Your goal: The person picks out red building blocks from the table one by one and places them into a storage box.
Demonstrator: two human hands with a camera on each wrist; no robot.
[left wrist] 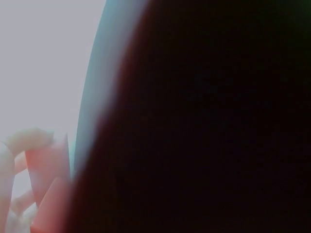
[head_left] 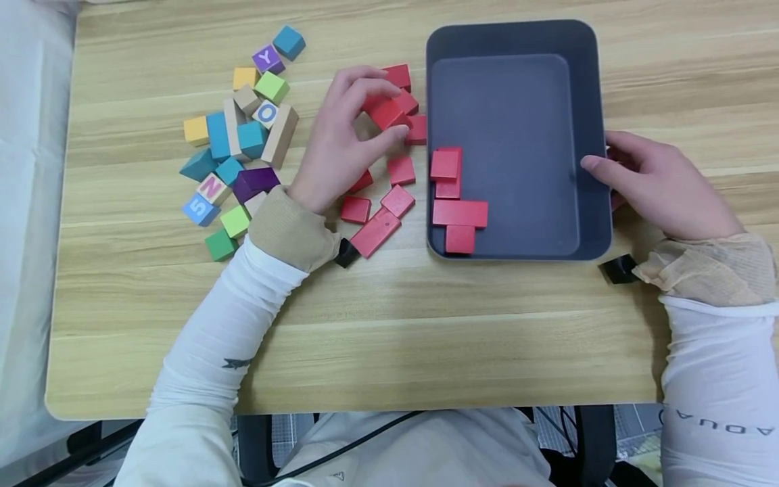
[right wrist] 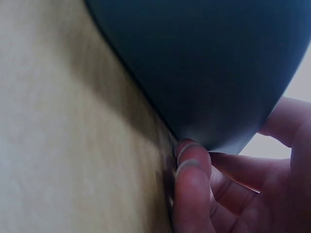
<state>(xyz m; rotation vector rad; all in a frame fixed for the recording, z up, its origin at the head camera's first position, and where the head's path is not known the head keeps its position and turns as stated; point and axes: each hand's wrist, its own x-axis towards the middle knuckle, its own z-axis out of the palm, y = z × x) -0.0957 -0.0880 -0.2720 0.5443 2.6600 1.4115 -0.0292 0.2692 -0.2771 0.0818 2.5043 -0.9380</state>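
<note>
My left hand (head_left: 347,132) curls its fingers and thumb around a red block (head_left: 385,113) among the other red blocks, left of the grey tray (head_left: 590,203). In the left wrist view a fingertip lies on top of a red block (left wrist: 48,162), and another red block leans close by; a dark blur hides most of that view. On the tray's right side my right hand (head_left: 669,179) grips the wall, thumb over the rim and fingers outside, low against the tray (right wrist: 194,73) in the right wrist view. Several red blocks (head_left: 460,214) lie along the tray's left side.
Loose red blocks (head_left: 376,232) lie between the left forearm and the tray. Farther left is a cluster of coloured and plain wooden blocks (head_left: 252,138), some lettered. A small black piece (head_left: 347,253) sits at the left wrist. The table's front edge runs below.
</note>
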